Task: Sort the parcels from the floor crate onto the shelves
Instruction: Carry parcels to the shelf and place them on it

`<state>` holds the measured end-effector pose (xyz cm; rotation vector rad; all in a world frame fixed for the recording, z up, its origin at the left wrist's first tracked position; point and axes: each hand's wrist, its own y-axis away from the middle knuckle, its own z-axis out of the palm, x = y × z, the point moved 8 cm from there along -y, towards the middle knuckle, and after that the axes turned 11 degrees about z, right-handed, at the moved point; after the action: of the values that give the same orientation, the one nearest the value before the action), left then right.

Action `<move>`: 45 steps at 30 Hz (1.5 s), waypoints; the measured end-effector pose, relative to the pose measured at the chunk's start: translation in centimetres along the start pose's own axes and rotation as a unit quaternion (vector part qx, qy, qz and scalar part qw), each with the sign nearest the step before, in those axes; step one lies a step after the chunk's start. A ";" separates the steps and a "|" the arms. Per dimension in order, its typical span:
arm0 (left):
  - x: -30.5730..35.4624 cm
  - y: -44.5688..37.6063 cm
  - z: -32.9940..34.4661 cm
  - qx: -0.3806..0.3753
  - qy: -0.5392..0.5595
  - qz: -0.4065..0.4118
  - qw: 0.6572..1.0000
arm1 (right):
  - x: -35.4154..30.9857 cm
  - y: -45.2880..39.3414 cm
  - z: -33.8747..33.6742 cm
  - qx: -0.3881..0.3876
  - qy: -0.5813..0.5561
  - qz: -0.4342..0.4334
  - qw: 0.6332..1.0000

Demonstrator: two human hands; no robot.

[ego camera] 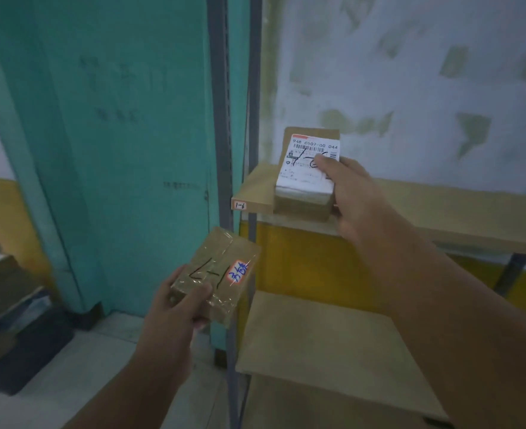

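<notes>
Nearest me, my left hand (pixel 178 301) pinches a taped parcel (pixel 221 274) not yet shelved, while my right hand (pixel 348 193) grips a labelled parcel (pixel 308 174) at the shelf (pixel 255 190) edge.

A teal door (pixel 125 150) in a teal frame occupies the left half of the scene. A grey metal upright (pixel 221 119) stands just right of it. The right wall (pixel 425 72) is whitish with patchy peeling above and a yellow band (pixel 301 258) below. The floor (pixel 79 376) is pale, with a dark mat (pixel 29 351) at near left. Lighting is dim.
</notes>
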<state>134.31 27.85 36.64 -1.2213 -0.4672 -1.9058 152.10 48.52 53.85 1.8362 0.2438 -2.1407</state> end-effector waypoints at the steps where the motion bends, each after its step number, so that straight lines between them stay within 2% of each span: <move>1: 0.4 -0.3 -0.2 0.011 0.002 0.005 1.000 | -0.6 -1.1 0.7 -0.002 0.018 0.004 1.000; 5: 1.2 -1.2 -0.2 0.042 0.007 0.020 0.999 | -2.4 -5.1 4.3 -0.030 0.127 0.018 0.991; 10: 1.9 -2.2 0.1 0.063 0.018 0.026 0.998 | -2.4 -8.4 7.5 -0.055 0.164 0.054 0.984; 16: 1.9 -3.3 -0.2 0.079 0.016 0.033 0.996 | -0.4 -11.1 7.5 -0.036 0.237 0.082 0.967; 21: 1.8 -4.2 -0.2 0.064 0.009 0.029 0.997 | -0.3 -12.6 6.3 0.043 0.298 0.023 0.953; 25: 2.0 -4.8 0.1 0.036 0.020 0.029 0.999 | -1.7 -11.9 6.6 0.097 0.405 -0.038 0.909; 28: 2.3 -5.0 0.3 0.012 0.019 0.026 0.999 | -2.5 -10.1 5.8 0.151 0.389 -0.077 0.905; 31: 3.1 -4.8 0.6 -0.013 0.004 0.023 1.000 | -3.2 -4.8 5.1 0.175 0.339 -0.209 0.901; 33: 3.5 -4.6 0.9 -0.037 -0.007 0.024 0.999 | -2.2 -0.7 5.4 0.128 0.299 -0.265 0.908; 36: 3.5 -4.4 1.2 -0.060 -0.015 0.018 0.998 | -0.1 2.9 6.3 0.025 0.302 -0.280 0.911; 38: 3.5 -4.1 1.8 -0.077 -0.010 0.015 0.997 | 1.0 3.9 7.0 -0.059 0.366 -0.225 0.901; 41: 3.1 -3.4 2.9 -0.118 0.000 0.004 0.993 | 3.7 4.6 6.5 -0.174 0.431 -0.098 0.880; 43: 2.9 -3.2 3.7 -0.154 0.012 -0.004 0.988 | 5.2 4.8 5.5 -0.216 0.383 -0.042 0.897; 45: 2.8 -3.2 4.4 -0.194 0.020 -0.009 0.981 | 5.9 4.7 4.4 -0.227 0.309 -0.019 0.924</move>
<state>133.80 31.49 41.53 -1.4237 -0.0827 -2.0970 148.84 41.94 49.12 2.1424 0.8386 -1.2964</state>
